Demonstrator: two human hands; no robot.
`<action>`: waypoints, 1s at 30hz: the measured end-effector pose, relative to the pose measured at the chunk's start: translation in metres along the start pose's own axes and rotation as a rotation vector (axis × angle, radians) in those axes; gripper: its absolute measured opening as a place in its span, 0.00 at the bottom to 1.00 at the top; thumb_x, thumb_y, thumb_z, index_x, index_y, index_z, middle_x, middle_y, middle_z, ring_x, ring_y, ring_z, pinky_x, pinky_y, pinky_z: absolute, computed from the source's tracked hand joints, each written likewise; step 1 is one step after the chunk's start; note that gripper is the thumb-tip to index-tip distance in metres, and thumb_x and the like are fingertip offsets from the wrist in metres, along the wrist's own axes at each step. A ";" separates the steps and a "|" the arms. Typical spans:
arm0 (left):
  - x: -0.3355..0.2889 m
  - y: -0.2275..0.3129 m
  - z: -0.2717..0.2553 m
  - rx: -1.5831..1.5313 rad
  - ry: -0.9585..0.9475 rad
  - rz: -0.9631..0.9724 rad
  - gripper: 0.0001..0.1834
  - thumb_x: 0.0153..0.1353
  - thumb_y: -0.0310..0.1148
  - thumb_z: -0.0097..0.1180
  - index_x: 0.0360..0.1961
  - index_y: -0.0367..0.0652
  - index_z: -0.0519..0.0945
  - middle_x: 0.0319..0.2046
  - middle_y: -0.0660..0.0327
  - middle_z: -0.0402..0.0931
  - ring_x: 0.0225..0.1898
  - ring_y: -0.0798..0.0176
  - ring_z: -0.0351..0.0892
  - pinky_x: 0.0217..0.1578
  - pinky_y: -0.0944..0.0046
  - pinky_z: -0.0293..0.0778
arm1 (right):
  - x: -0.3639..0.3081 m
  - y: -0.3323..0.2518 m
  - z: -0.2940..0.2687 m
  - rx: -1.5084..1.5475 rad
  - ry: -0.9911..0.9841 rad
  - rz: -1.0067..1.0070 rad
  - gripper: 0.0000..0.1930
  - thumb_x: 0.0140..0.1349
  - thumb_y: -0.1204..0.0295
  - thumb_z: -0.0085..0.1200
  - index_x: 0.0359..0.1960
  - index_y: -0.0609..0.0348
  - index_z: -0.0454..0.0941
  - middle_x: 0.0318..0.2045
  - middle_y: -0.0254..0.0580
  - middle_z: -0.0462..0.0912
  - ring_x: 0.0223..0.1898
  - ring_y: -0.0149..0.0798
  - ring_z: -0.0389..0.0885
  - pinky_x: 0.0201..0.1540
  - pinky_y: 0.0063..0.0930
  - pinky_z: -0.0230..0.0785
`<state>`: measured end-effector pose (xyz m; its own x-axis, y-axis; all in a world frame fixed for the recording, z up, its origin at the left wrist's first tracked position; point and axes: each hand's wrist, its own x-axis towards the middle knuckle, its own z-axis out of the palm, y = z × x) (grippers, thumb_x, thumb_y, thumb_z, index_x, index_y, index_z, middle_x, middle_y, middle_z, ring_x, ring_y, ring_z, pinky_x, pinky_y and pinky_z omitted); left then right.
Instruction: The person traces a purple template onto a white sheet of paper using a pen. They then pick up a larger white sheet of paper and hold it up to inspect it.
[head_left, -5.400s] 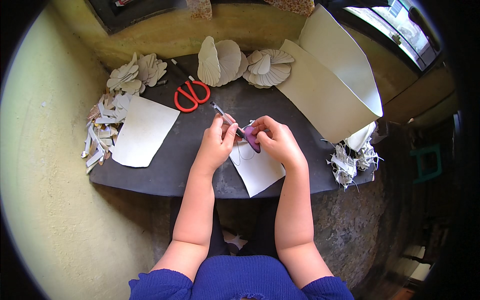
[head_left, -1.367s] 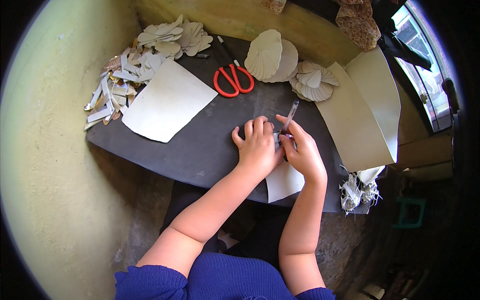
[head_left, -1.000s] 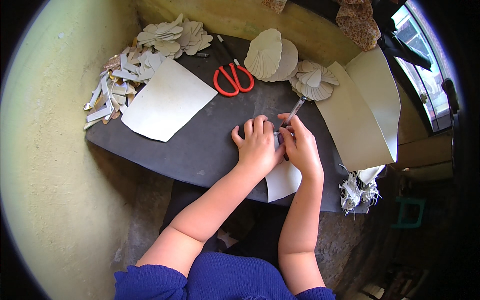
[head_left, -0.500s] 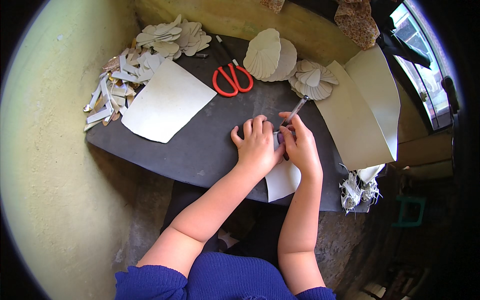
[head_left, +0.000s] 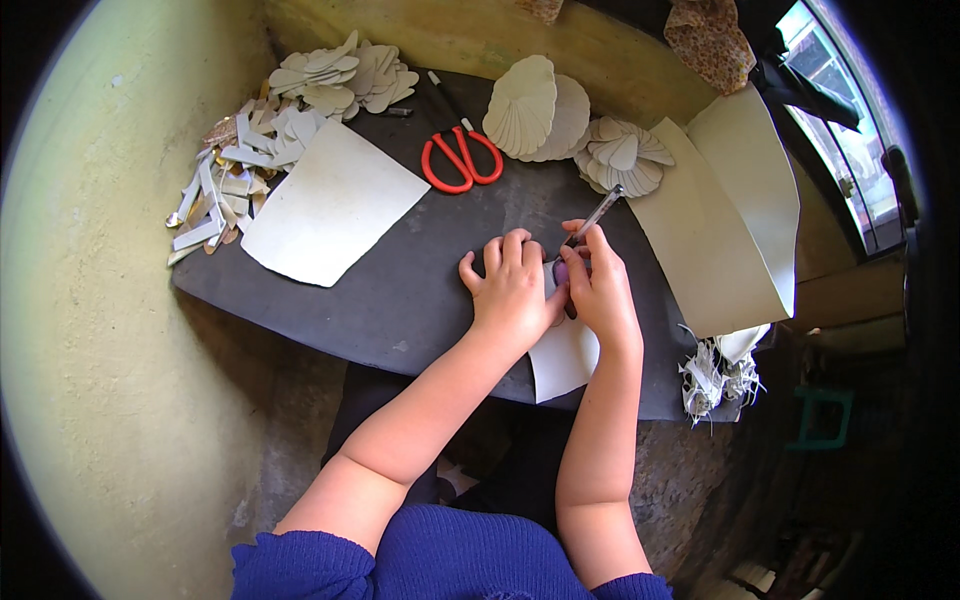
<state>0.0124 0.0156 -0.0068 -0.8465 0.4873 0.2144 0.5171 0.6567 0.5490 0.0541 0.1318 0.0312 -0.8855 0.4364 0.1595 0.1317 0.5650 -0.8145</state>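
Observation:
My right hand [head_left: 603, 290] is closed round a clear-barrelled pen [head_left: 602, 206], which slants up and away to the right. Beside it, my left hand [head_left: 513, 290] lies spread on the dark tabletop and a small white sheet [head_left: 562, 368], thumb toward the right hand. Between the two hands shows a small purple patch [head_left: 561, 272], mostly covered, so I cannot tell what it belongs to. The near end of the white sheet sticks out under my wrists. The pen's tip is hidden by my fingers.
Red-handled scissors [head_left: 462, 165] lie beyond my hands. A larger white sheet [head_left: 335, 205], scraps [head_left: 215, 190] and petal-shaped pieces [head_left: 345, 75] are at the left. Fanned rounded pieces [head_left: 525, 105] stand at the back. Big cream sheets [head_left: 700, 235] and frayed white strands [head_left: 705, 380] are at the right.
My right hand and the pen have shifted very slightly; a little more of the purple patch shows. The left hand stays nearly in place.

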 end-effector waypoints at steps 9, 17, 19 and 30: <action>0.000 0.000 0.002 -0.007 0.026 -0.001 0.21 0.51 0.46 0.65 0.42 0.46 0.78 0.56 0.62 0.68 0.61 0.57 0.62 0.59 0.34 0.51 | 0.001 0.002 0.000 0.007 0.053 0.044 0.13 0.64 0.80 0.53 0.50 0.63 0.73 0.32 0.51 0.81 0.32 0.45 0.81 0.39 0.33 0.73; 0.000 0.000 -0.001 0.001 -0.001 0.001 0.21 0.52 0.47 0.64 0.43 0.46 0.77 0.56 0.61 0.67 0.62 0.57 0.62 0.59 0.33 0.50 | -0.001 0.000 -0.001 0.036 0.013 0.065 0.12 0.64 0.80 0.52 0.49 0.62 0.74 0.33 0.51 0.81 0.32 0.44 0.81 0.39 0.33 0.73; 0.000 0.000 -0.001 0.004 -0.004 -0.001 0.22 0.52 0.47 0.64 0.43 0.46 0.77 0.56 0.61 0.67 0.62 0.57 0.62 0.59 0.33 0.50 | -0.002 -0.003 -0.002 0.036 -0.005 0.073 0.12 0.64 0.80 0.52 0.48 0.62 0.74 0.33 0.50 0.81 0.33 0.44 0.81 0.39 0.33 0.73; 0.000 0.000 -0.002 0.002 -0.020 0.002 0.21 0.52 0.47 0.64 0.43 0.47 0.77 0.57 0.61 0.66 0.63 0.56 0.61 0.60 0.33 0.50 | -0.001 0.000 -0.001 0.016 0.032 0.049 0.12 0.63 0.80 0.52 0.48 0.62 0.74 0.32 0.49 0.80 0.33 0.43 0.81 0.39 0.32 0.73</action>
<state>0.0124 0.0145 -0.0053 -0.8429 0.5000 0.1988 0.5187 0.6571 0.5469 0.0552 0.1318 0.0318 -0.8635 0.4853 0.1370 0.1668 0.5313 -0.8306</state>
